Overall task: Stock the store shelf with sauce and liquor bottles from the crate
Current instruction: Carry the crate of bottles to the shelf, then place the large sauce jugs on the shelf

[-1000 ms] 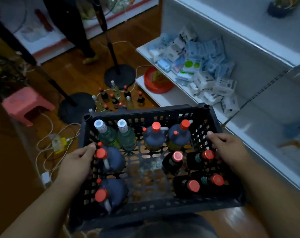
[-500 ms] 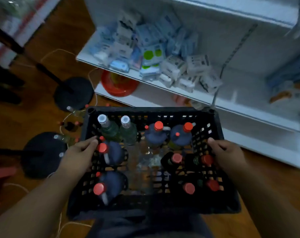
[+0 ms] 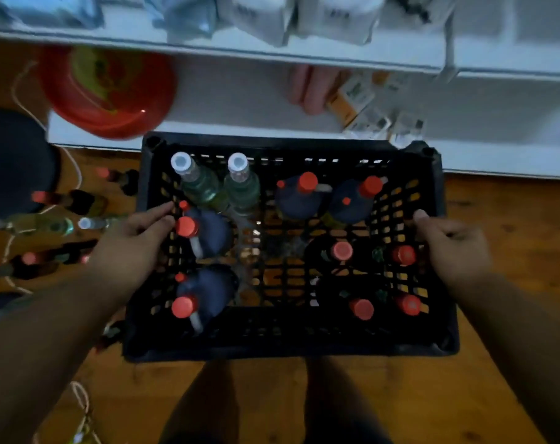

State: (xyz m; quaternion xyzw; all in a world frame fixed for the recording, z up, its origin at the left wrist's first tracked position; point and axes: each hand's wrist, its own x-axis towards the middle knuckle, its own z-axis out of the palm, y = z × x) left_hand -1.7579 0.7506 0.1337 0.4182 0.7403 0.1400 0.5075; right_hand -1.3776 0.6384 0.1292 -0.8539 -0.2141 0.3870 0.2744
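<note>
A black slatted crate (image 3: 291, 346) fills the centre of the head view, held above the wooden floor. My left hand (image 3: 134, 241) grips its left wall and my right hand (image 3: 451, 241) grips its right wall. Inside stand two clear green liquor bottles (image 3: 205, 184) with white caps at the back left, several dark jugs with red caps (image 3: 304, 195), and several dark sauce bottles with red caps (image 3: 342, 251) at the right. The white store shelf (image 3: 272, 49) runs across the top, just beyond the crate's far wall.
A red round basin (image 3: 109, 91) sits at the left end of the lower white shelf (image 3: 233, 100). Small packets (image 3: 365, 110) lie on that shelf at the right. Several bottles (image 3: 57, 225) lie blurred on the floor left of the crate, beside a dark round stand base (image 3: 12, 161) and white cables.
The view has swung toward the shelf and tilted down. The crate, still in both hands, has come up against the lower shelf's front edge; the floor bottles have slid to the left.
</note>
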